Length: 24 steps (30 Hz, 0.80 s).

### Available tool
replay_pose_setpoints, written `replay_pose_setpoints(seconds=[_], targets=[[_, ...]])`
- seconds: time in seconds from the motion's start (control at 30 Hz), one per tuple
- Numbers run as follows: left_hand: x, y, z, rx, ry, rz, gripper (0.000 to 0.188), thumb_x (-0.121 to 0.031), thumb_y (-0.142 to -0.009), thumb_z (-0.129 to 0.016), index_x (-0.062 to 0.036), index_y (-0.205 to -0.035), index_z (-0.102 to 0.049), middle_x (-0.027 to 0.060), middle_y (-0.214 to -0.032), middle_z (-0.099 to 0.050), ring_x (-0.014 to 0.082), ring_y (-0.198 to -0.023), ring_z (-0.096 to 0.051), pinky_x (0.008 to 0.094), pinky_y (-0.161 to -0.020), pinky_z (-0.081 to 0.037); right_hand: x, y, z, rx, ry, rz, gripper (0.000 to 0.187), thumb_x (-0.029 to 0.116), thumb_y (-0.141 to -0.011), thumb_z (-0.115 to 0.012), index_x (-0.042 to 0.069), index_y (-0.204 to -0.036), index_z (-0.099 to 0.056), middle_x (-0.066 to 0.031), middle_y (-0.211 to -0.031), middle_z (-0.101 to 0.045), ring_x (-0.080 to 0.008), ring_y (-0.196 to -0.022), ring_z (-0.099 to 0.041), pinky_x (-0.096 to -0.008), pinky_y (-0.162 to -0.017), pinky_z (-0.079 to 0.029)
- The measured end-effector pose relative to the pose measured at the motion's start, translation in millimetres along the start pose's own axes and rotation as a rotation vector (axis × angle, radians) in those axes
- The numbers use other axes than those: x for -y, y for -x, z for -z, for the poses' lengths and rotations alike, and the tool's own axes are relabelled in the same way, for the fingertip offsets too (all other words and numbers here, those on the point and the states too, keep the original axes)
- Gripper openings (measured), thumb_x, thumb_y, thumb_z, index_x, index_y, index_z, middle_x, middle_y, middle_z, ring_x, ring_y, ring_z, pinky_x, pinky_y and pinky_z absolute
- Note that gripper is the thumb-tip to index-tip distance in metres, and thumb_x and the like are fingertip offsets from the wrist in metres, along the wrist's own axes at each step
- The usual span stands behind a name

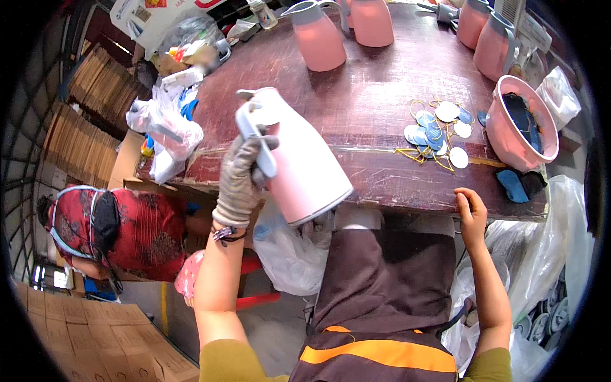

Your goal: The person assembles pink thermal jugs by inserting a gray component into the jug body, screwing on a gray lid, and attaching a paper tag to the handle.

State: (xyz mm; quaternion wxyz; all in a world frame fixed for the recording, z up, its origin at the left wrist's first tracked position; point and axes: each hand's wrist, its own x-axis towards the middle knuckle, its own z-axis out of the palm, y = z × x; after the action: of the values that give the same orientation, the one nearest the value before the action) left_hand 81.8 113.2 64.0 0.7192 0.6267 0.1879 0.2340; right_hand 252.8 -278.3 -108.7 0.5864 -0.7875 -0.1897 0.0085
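My left hand (245,165), in a grey-white knit glove, grips the grey handle of a pink vacuum jug (302,159). The jug is tilted and held above the front edge of the dark red wooden table (254,70). My bare right hand (472,216) is at the table's front edge, with its fingers loosely bent and slightly apart. I see nothing in it. Nearest to it on the tabletop lies a pile of round white and blue-grey tags (439,127) with yellow strings.
More pink jugs (318,38) stand toward the back. A pink basin (503,127) holding dark items is at the right edge. Plastic bags (168,127) lie at the left. A person in a red patterned top (146,229) is close by on the left, near stacked cartons (95,337).
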Motion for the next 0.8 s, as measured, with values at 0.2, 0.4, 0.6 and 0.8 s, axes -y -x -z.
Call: replay_pose_setpoints(seconds=[0.2, 0.4, 0.6, 0.8], targets=[[6.8, -58.6, 4.9, -0.043, -0.259, -0.219, 0.028, -0.025, -0.095, -0.059, -0.0076, -0.117, -0.058, 0.0067, -0.096, -0.069, 0.0016, -0.052, -0.046, 0.0157, -0.045, -0.036, 4.0, -5.6, 3.8, 0.020, 0.199, 0.263, 0.009, 0.001, -0.088, -0.059, 0.000, -0.094, -0.064, -0.0111, -0.079, -0.062, -0.0209, -0.069, -0.060, -0.0285, -0.063, -0.046], [32.8, -134.4, 50.2, -0.382, -0.693, 0.102, 0.024, -0.023, -0.095, -0.055, -0.0059, -0.111, -0.061, 0.0106, -0.098, -0.069, 0.0112, -0.065, -0.062, 0.0252, -0.053, -0.046, 1.1, -25.9, 8.1, -0.015, 0.207, 0.313, 0.012, -0.002, -0.081, -0.063, 0.001, -0.092, -0.065, -0.0123, -0.079, -0.064, -0.0249, -0.068, -0.063, -0.0324, -0.062, -0.048], [38.3, -211.6, 35.6, -0.239, -1.754, -0.325, 0.028, -0.029, -0.093, -0.053, -0.0043, -0.094, -0.065, 0.0192, -0.083, -0.066, 0.0328, -0.077, -0.064, 0.0406, -0.073, -0.049, 0.0, -31.4, -3.2, -0.064, 0.326, 0.358, 0.017, 0.001, -0.074, -0.069, 0.007, -0.089, -0.066, -0.0080, -0.079, -0.066, -0.0243, -0.068, -0.065, -0.0348, -0.059, -0.048], [1.1, -390.9, -104.0, 0.024, -1.796, -1.062, 0.053, -0.044, -0.088, -0.059, 0.0003, -0.117, -0.057, 0.0246, -0.109, -0.062, 0.0401, -0.098, -0.060, 0.0452, -0.083, -0.048, -13.5, -24.1, 2.8, -0.125, 0.424, 0.427, 0.018, 0.008, -0.074, -0.070, 0.011, -0.091, -0.067, -0.0017, -0.078, -0.066, -0.0180, -0.063, -0.062, -0.0317, -0.055, -0.046]])
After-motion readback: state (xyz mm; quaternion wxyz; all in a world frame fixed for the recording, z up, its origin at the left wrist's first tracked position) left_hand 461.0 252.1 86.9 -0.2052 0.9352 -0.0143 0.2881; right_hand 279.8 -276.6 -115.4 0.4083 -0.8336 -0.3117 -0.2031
